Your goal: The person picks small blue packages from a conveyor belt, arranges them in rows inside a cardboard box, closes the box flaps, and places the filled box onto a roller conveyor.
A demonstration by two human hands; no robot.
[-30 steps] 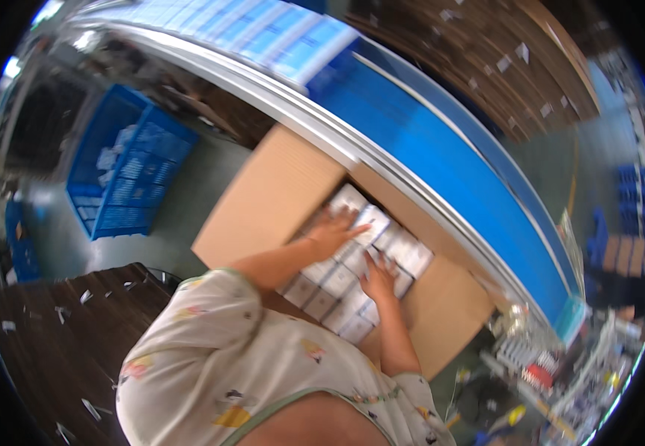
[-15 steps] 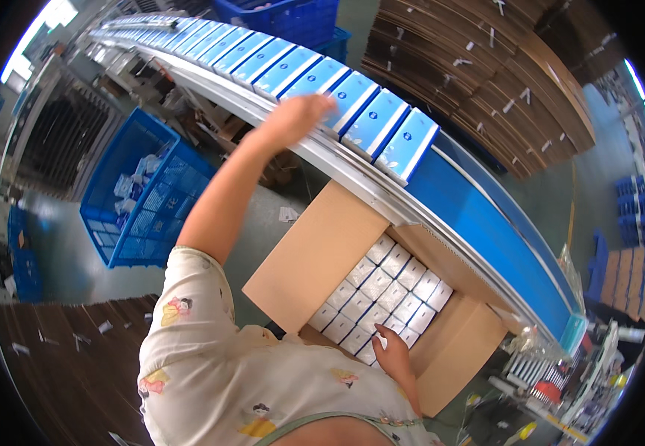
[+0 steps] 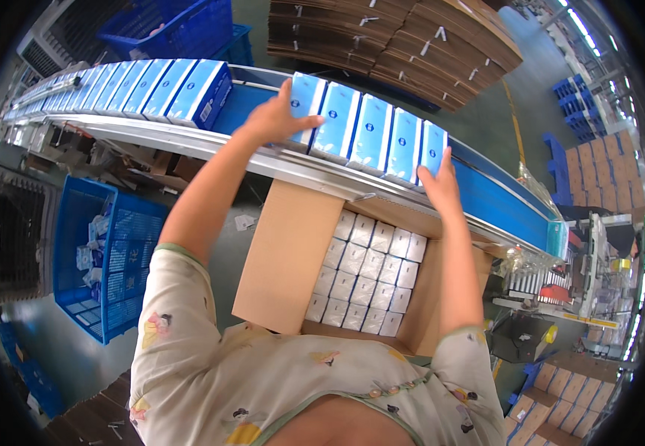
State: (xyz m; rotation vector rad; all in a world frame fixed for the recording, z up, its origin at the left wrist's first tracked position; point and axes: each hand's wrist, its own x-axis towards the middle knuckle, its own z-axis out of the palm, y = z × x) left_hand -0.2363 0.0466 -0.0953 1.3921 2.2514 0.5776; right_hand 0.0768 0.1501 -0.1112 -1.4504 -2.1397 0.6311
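Blue-and-white plastic-wrapped packs (image 3: pixel 371 134), five standing side by side, sit between the person's two hands on a blue conveyor belt (image 3: pixel 497 210), above the centre of the frame. At their left end the left hand (image 3: pixel 272 120) is spread, its thumb over the leftmost pack and a finger reaching up along its edge. At their right end the right hand (image 3: pixel 442 181) has thumb and forefinger apart around the last pack's near corner; how firmly either hand presses, I cannot tell. A gap of belt separates this group from a longer row of matching packs (image 3: pixel 197 91) at upper left. Below centre, a cardboard carton (image 3: pixel 281 256) with its flaps spread holds rows of white-ended packs (image 3: pixel 365 262). Flattened cardboard (image 3: pixel 389 44) is stacked at top centre; a blue plastic crate (image 3: pixel 135 253) stands at left.
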